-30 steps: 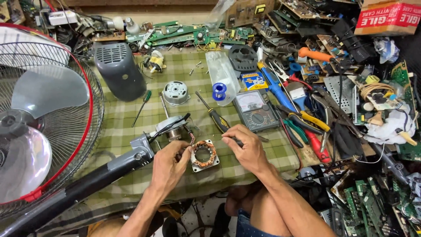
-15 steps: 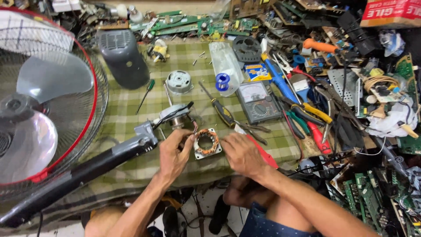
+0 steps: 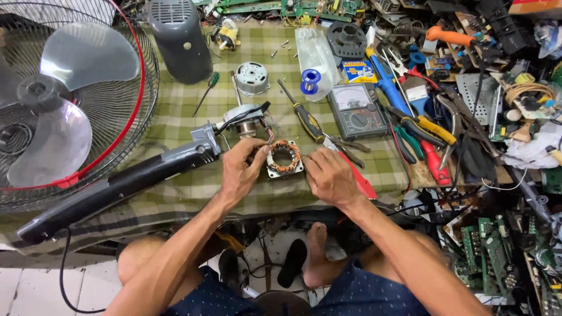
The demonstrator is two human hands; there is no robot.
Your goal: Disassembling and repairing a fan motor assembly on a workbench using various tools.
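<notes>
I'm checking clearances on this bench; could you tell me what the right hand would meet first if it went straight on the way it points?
Probably the square copper-wound stator, just beyond the right hand; contact is unclear.

**Two hands on a copper-wound stator**

The left hand (image 3: 239, 169) pinches the left edge of the square metal stator with copper windings (image 3: 284, 158), while the right hand (image 3: 331, 177) presses its right edge. The stator lies on the green checked cloth (image 3: 175, 117). Just left of the grip stands the grey and black fan neck (image 3: 117, 184); just beyond it lies a black-and-yellow-handled screwdriver (image 3: 304, 117). Farther beyond sits a grey analogue multimeter (image 3: 357, 109).
</notes>
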